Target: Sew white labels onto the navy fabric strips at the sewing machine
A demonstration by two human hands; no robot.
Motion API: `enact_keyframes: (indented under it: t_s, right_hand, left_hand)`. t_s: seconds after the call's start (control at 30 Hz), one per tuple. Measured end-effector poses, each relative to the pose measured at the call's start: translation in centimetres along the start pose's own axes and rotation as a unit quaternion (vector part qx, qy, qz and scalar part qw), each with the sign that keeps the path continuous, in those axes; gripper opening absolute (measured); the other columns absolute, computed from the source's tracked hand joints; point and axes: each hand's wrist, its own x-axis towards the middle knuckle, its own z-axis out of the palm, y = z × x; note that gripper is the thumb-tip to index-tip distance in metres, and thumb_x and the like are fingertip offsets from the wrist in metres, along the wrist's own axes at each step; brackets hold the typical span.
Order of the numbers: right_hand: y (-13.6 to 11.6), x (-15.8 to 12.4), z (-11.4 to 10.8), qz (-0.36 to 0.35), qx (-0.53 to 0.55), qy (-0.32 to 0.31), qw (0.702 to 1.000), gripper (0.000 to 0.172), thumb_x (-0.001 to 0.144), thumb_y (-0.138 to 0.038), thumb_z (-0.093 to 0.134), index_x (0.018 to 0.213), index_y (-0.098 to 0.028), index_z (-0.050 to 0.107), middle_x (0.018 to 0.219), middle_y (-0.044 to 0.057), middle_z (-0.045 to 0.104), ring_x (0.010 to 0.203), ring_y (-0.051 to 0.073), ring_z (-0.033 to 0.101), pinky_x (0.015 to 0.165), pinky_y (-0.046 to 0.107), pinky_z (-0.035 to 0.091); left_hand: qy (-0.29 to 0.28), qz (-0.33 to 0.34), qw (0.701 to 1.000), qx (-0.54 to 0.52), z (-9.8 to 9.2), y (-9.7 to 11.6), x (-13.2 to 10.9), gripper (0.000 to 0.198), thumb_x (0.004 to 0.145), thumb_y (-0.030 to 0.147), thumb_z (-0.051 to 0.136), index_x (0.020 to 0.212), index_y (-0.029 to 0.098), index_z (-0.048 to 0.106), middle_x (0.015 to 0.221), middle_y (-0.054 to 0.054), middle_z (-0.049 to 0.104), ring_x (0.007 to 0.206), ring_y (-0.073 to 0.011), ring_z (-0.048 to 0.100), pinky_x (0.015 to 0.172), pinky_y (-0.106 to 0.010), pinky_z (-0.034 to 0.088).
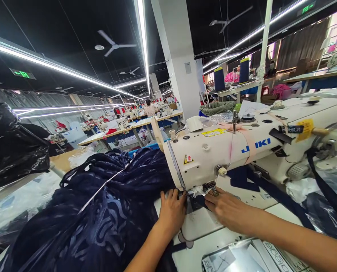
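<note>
A white industrial sewing machine (191, 162) stands in front of me, with a small dark navy fabric piece (195, 202) beneath its needle area. To the left of the needle, my left hand (171, 211) presses its bent fingers onto the dark fabric. On the other side, my right hand (226, 207) has its fingers closed at the fabric's right edge, close to the presser foot. Thumb and fingertips are partly hidden there. A large heap of navy fabric strips (106, 204) lies left of the machine, beside my left hand.
A clear plastic-covered package (242, 258) lies on the tabletop near my right forearm. Navy bands (281, 196) run behind the machine head. At the far left hangs a black plastic bag (15, 143). Dark thread cones (219, 80) stand behind; other workstations and people fill the background.
</note>
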Motion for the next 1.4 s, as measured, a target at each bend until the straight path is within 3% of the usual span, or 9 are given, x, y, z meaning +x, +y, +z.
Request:
enact_keyframes:
  t_s: [0.17,0.43,0.97,1.4]
  right_hand:
    - [1.0,0.2,1.1,-0.05,0.002,0.054,0.997,0.02,0.075,-0.001,0.041,0.077,-0.012,0.058,0.078,0.008,0.059,0.079,0.02,0.053,0.072,0.031,0.041]
    - [-0.1,0.3,0.3,-0.046,-0.019,0.04,0.998,0.02,0.07,0.003,0.044,0.072,-0.011,0.057,0.078,0.009,0.058,0.069,0.018,0.054,0.06,0.027,0.042]
    - [-0.9,0.5,0.4,-0.023,-0.03,0.036,0.999,0.02,0.068,0.004,0.046,0.074,-0.011,0.057,0.08,0.008,0.057,0.069,0.018,0.053,0.055,0.027,0.039]
    - [-1.8,1.2,1.7,0.024,-0.051,0.077,0.995,0.022,0.064,0.007,0.048,0.074,-0.011,0.056,0.082,0.01,0.058,0.074,0.022,0.055,0.057,0.03,0.042]
  left_hand:
    - [0.007,0.028,1.0,0.005,0.1,-0.2,0.5,0.032,0.08,0.016,0.038,0.108,0.02,0.053,0.103,-0.011,0.054,0.101,-0.0268,0.045,0.088,-0.054,0.029]
    - [0.025,0.032,0.999,0.009,0.5,-0.3,0.5,0.034,0.079,0.014,0.039,0.11,0.022,0.051,0.104,-0.009,0.054,0.1,-0.0254,0.045,0.088,-0.052,0.029]
    - [0.005,0.027,0.999,-0.023,0.2,-0.3,0.8,0.029,0.079,0.016,0.04,0.103,0.021,0.056,0.098,-0.01,0.056,0.098,-0.0262,0.047,0.087,-0.054,0.029]
    - [0.014,0.018,0.999,-0.037,1.1,-0.4,1.8,0.026,0.081,0.019,0.038,0.099,0.02,0.057,0.098,-0.01,0.056,0.097,-0.0262,0.047,0.088,-0.055,0.029]
